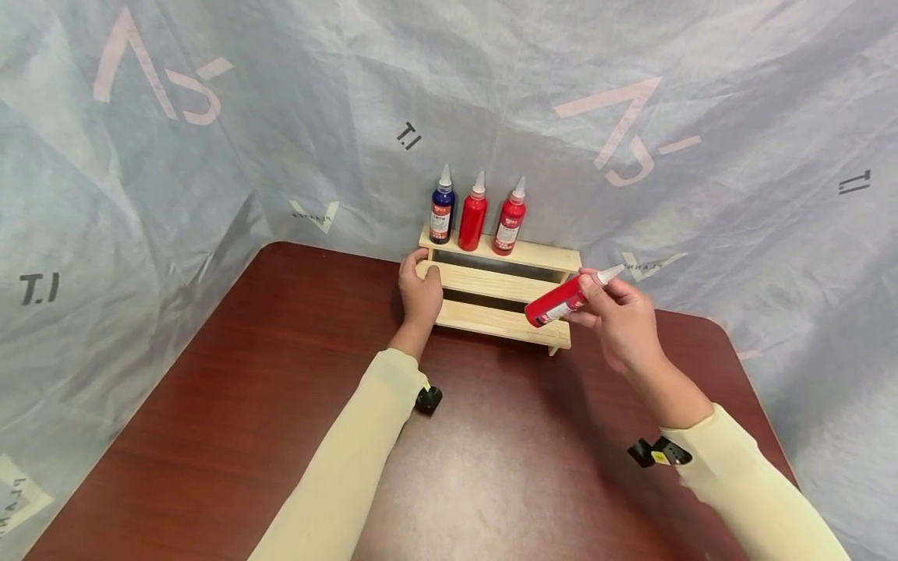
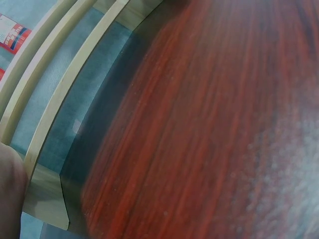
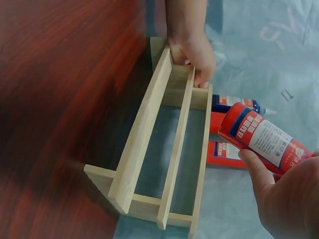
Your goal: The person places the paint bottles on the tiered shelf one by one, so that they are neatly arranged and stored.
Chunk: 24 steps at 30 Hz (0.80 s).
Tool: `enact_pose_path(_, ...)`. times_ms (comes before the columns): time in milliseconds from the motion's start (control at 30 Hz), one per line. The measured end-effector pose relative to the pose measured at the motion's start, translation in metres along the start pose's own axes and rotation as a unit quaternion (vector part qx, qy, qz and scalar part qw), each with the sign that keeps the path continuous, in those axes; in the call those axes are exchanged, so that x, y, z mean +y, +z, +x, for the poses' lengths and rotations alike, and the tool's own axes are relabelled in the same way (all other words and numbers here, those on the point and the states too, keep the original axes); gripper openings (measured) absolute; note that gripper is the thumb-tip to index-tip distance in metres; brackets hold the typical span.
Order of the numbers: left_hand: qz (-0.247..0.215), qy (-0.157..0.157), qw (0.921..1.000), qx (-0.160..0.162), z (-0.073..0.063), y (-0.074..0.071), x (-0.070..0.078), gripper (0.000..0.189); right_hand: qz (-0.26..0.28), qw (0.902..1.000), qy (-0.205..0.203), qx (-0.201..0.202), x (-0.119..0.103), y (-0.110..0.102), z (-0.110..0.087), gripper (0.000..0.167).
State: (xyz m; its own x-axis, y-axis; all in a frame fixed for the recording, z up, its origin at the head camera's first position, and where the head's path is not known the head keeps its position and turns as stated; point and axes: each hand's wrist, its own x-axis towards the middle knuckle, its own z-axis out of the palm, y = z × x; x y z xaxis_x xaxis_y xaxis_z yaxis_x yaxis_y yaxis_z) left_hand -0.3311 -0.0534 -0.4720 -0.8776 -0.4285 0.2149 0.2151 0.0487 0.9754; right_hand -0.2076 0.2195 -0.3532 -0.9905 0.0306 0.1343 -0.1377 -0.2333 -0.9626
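Note:
My right hand (image 1: 627,323) holds a red squeeze bottle (image 1: 557,301) with a white pointed nozzle. The bottle is tilted, nozzle up to the right, in front of the right end of a three-tier wooden rack (image 1: 505,323). In the right wrist view its printed label (image 3: 269,139) shows. My left hand (image 1: 421,294) grips the rack's left end, thumb over the middle tier; the right wrist view shows its fingers (image 3: 202,64) curled at the side panel. On the top tier stand a blue bottle (image 1: 441,214) and two red bottles, one in the middle (image 1: 472,222) and one to its right (image 1: 509,226).
The rack stands near the back edge of a dark red-brown table (image 1: 281,351). Behind it hangs a grey printed sheet (image 1: 491,93), which also runs along both sides. Each wrist carries a small black camera, one on the left (image 1: 429,399) and one on the right (image 1: 659,452).

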Motion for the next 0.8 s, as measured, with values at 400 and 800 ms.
enact_pose_path(400,0.000,0.007,1.0000,0.006,0.000,0.001,0.000,0.038,0.000,0.9967,-0.055,0.060,0.000,0.009,0.022,0.011)
enact_pose_path(800,0.007,-0.002,1.0000,-0.005,0.000,0.000,0.001,0.038,0.034,0.9875,-0.078,0.133,0.009,0.011,0.046,0.007)
